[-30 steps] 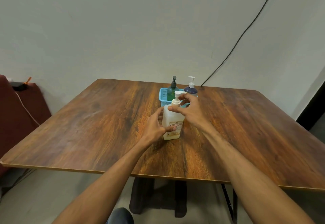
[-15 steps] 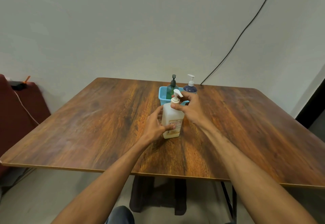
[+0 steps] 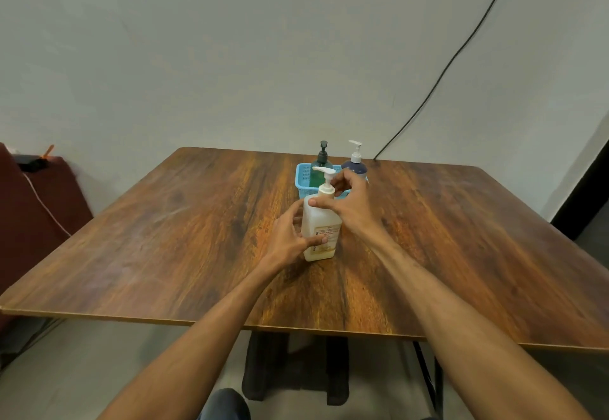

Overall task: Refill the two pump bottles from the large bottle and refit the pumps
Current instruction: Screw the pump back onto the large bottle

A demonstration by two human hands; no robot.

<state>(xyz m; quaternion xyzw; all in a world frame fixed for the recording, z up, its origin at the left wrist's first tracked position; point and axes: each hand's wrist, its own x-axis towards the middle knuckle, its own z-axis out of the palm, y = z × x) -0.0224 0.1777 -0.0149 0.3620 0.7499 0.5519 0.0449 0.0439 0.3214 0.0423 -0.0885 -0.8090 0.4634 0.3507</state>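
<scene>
A large cream-white bottle [image 3: 319, 222] with a white pump [image 3: 324, 176] stands upright on the wooden table [image 3: 164, 238]. My left hand [image 3: 290, 237] grips its lower body from the left. My right hand [image 3: 349, 204] is wrapped around the pump collar at the bottle's neck. Behind it, a dark green pump bottle [image 3: 321, 164] stands in a blue basket [image 3: 304, 177], and a dark blue pump bottle [image 3: 355, 162] with a white pump stands at the basket's right end, partly hidden by my right hand.
A black cable [image 3: 445, 73] runs down the wall to the table's far edge. A dark red seat [image 3: 36, 209] with a small black object stands at the left. The table's front edge lies close to me.
The pump's spout has turned from pointing right to pointing left, as my right hand twists at the neck. My left hand keeps its hold on the bottle body.
</scene>
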